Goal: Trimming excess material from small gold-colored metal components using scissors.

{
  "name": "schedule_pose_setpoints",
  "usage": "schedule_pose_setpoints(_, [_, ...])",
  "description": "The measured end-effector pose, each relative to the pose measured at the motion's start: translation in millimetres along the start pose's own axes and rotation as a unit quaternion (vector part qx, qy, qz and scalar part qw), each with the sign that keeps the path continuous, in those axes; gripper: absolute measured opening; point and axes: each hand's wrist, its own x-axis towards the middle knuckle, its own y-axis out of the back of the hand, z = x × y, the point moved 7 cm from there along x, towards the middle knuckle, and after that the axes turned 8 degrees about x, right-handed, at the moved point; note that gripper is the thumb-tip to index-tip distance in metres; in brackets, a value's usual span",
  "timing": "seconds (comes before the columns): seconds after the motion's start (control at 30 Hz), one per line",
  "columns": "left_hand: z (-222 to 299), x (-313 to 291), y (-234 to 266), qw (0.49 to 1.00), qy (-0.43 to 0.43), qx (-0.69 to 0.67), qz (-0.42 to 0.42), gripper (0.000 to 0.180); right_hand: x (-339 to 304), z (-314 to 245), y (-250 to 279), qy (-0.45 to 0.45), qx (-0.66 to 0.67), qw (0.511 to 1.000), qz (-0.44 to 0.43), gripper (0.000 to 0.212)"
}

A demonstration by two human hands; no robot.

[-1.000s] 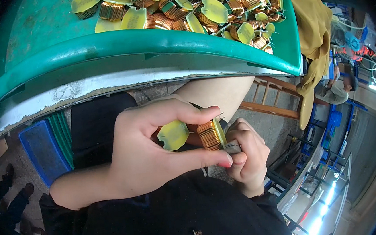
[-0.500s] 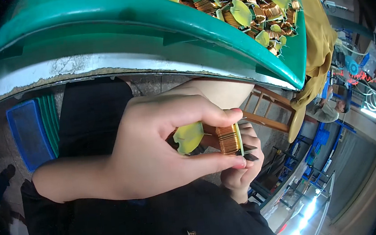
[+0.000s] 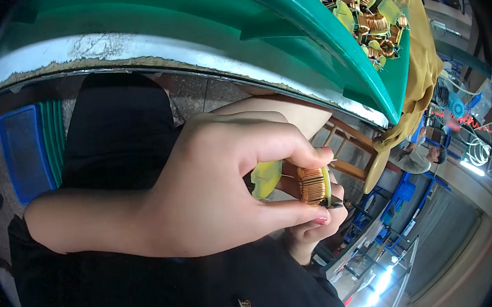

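Note:
Between thumb and finger, my left hand pinches a copper-wound ring coil with a thin yellow-green plate on its right side. A second coil, seen mostly by its yellow-green plate, is tucked inside the same hand. Behind and to the right, my right hand is closed, partly covered by the left. Dark pointed blades of what look like small cutters stick out from it, close against the plate side of the pinched coil. Their handles are hidden.
A green tray piled with similar coils stands on the white-edged table above my lap. Blue and green crates are at left. A wooden stool is at right, with a person farther off.
Both hands and the pinched coil have shifted slightly right in the view, and the tray has slid up and right. The cutters' blades, apart before, now appear together.

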Motion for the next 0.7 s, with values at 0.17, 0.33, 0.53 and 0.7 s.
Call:
schedule_pose_setpoints(0.17, [3.9,0.7,0.7,1.0,-0.015,-0.013,0.004,0.046,-2.2,5.2,2.3,0.0,0.047,0.998,0.037,0.045])
schedule_pose_setpoints(0.33, [3.7,0.1,0.8,1.0,-0.015,-0.026,0.006,0.044,-0.7,6.6,0.3,0.003,0.036,0.998,0.048,0.045])
schedule_pose_setpoints(0.53, [1.9,-0.7,-0.1,1.0,-0.013,-0.014,-0.003,0.044,-1.0,1.9,1.3,0.009,0.045,0.997,0.069,0.047])
schedule_pose_setpoints(0.7, [2.9,-0.3,-0.1,1.0,-0.015,-0.004,-0.006,0.044,-2.7,0.4,0.8,-0.018,0.016,0.999,0.042,0.049])
